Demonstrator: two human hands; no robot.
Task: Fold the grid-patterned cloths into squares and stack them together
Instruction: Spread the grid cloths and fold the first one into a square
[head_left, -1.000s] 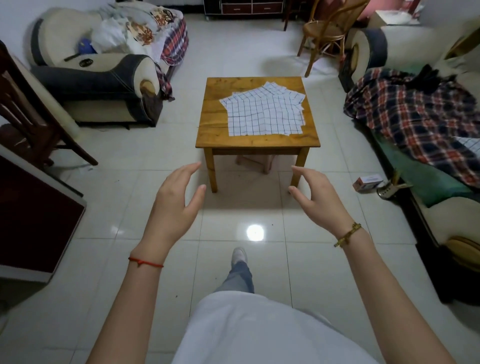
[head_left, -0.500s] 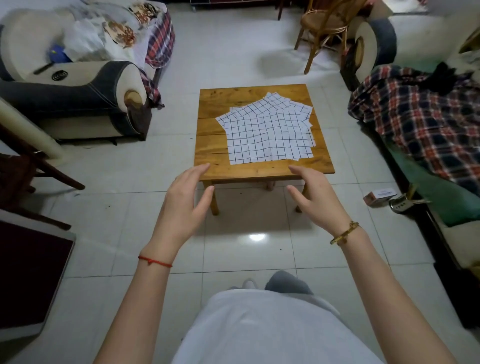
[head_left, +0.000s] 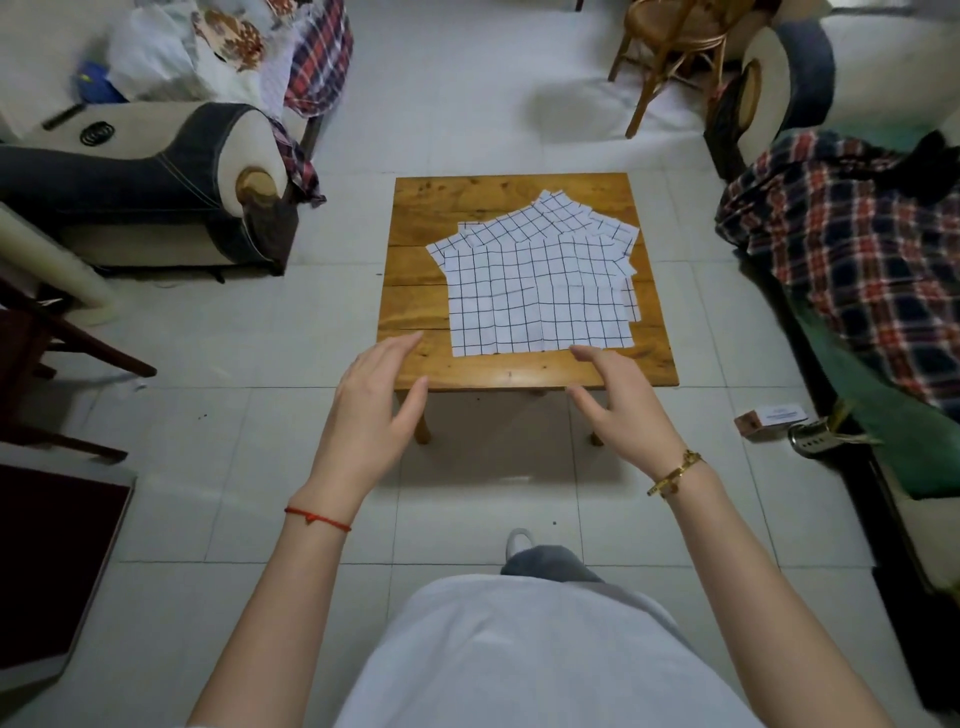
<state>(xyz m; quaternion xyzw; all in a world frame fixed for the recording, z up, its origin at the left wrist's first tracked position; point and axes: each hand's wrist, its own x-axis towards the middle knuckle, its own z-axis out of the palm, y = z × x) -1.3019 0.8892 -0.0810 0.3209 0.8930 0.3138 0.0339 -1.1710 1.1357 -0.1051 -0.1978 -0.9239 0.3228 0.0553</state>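
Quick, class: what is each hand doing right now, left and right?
Left hand: open, fingers relaxed, holding nothing.
Right hand: open, holding nothing, fingertips near the edge of the grid-patterned cloths.

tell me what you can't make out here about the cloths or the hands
Head view, the only one:
- Cloths: exact count unclear, since upper sheets cover lower ones.
- Table: front legs partly hidden by left hand and right hand.
- Palms: facing away from the camera.
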